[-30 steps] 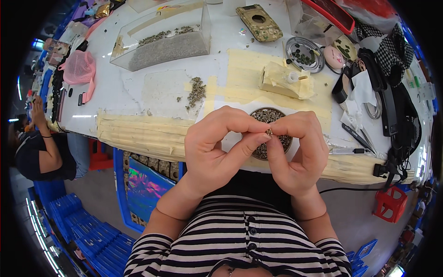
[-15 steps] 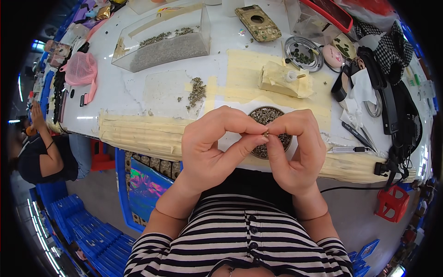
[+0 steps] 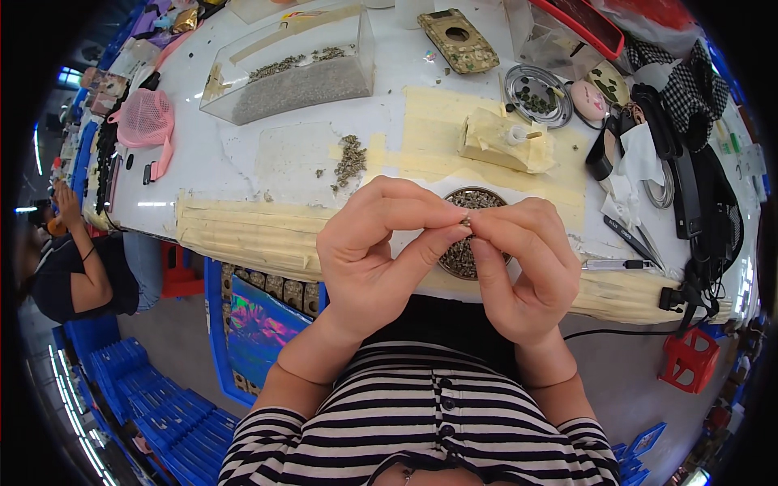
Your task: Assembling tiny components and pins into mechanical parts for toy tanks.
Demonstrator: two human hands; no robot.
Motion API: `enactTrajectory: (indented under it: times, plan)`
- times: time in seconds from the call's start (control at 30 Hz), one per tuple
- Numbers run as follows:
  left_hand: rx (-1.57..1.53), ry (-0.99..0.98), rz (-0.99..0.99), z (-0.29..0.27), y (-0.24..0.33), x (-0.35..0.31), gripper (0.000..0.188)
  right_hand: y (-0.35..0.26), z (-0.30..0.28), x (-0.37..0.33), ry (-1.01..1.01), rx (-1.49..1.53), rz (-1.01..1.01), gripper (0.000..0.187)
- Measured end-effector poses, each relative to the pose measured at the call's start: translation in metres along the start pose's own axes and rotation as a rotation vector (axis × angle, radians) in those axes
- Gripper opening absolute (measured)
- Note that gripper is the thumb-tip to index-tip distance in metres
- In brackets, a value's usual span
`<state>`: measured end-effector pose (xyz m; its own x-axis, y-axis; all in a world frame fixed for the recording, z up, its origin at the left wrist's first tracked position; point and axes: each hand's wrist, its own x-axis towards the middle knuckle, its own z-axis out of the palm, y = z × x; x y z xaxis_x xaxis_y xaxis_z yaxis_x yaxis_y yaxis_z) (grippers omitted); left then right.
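Observation:
My left hand (image 3: 369,255) pinches a tiny camouflage-coloured part (image 3: 466,223) between thumb and forefinger. Against it from the other side come the bent forefinger and thumb of my right hand (image 3: 531,271), closed around the same spot. The part is too small to name. Just beneath my fingertips is a round dish (image 3: 514,212) filled with many similar tiny parts (image 3: 476,199), partly hidden by both hands. A loose pile of such parts (image 3: 351,162) lies on the table beyond my left hand.
Behind stand a clear box (image 3: 304,89) of parts, a taped block (image 3: 502,142), a camouflage model tank hull (image 3: 458,40) and a round clear dish (image 3: 537,95). On the right are a utility knife (image 3: 620,264), tweezers (image 3: 648,243) and black straps (image 3: 685,190). A person (image 3: 85,263) sits far left.
My fingers have shifted slightly around the tiny part; the right thumb sits a little farther from the left fingertips. The whole view has moved slightly.

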<state>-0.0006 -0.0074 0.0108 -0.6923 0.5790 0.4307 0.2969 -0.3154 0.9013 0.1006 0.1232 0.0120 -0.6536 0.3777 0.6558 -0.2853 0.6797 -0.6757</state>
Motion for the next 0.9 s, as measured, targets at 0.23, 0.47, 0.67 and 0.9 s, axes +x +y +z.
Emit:
enactTrajectory:
  times: [0.23,0.47,0.67,0.9]
  plan:
    - [0.014,-0.044,0.02,0.001,-0.001,-0.001,0.023,0.002,-0.006,-0.001,-0.066,0.311,0.232,0.009]
    - [0.049,-0.124,0.034,0.001,0.001,0.0,0.022,-0.003,-0.011,-0.003,-0.072,0.474,0.417,0.003]
    - [0.153,-0.115,0.082,0.002,0.005,0.0,0.021,-0.002,-0.009,-0.004,-0.071,0.475,0.402,0.004]
    - [0.188,-0.086,0.13,0.003,0.005,0.0,0.022,-0.002,-0.008,-0.004,-0.07,0.401,0.347,0.004]
